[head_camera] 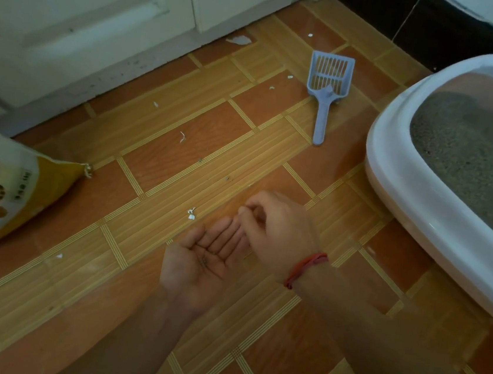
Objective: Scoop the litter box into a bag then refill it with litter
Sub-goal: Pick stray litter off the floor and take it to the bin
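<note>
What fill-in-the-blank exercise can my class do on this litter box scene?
1. The scoop lies on the ___, not in the litter box.
2. The left hand is held open, palm ___.
3. The red band is worn on the ___ wrist.
Missing words: floor; up; right.

An orange tiled floor [181,154] ran up to white doors [89,15]. Small white scraps [191,215] lay scattered across it, a larger flake [239,40] beside the doors.
</note>
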{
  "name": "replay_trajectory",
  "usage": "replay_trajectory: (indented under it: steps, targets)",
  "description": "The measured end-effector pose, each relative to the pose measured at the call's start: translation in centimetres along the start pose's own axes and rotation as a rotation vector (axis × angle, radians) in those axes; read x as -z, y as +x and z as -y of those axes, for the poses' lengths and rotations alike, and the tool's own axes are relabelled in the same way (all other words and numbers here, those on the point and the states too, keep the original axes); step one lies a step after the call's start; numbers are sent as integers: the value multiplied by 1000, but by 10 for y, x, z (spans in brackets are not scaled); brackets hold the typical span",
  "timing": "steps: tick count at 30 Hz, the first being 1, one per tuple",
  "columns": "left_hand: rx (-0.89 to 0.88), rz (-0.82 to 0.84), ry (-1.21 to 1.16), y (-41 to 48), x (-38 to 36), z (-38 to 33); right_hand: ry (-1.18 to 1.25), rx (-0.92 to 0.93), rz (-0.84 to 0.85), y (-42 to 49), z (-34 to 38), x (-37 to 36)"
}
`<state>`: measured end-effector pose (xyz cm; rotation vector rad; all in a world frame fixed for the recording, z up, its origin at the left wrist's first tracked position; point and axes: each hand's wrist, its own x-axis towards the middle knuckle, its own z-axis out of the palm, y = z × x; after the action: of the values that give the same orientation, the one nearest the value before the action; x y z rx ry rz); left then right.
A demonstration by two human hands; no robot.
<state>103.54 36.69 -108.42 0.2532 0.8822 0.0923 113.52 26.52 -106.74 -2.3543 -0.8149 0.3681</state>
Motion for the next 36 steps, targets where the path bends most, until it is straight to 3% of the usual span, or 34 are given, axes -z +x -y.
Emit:
replay_trajectory:
  steps: [5,25,36]
  targets:
    - [-36,-44,-50,3,1,-21,-18,-74,-28,38,-17,-16]
    - [-45,-75,-101,0,23,-39,-202,-19,64,101,-15,-55]
    - [-20,-70,-62,13,4,-15,25,-1,73,49,-2,-7]
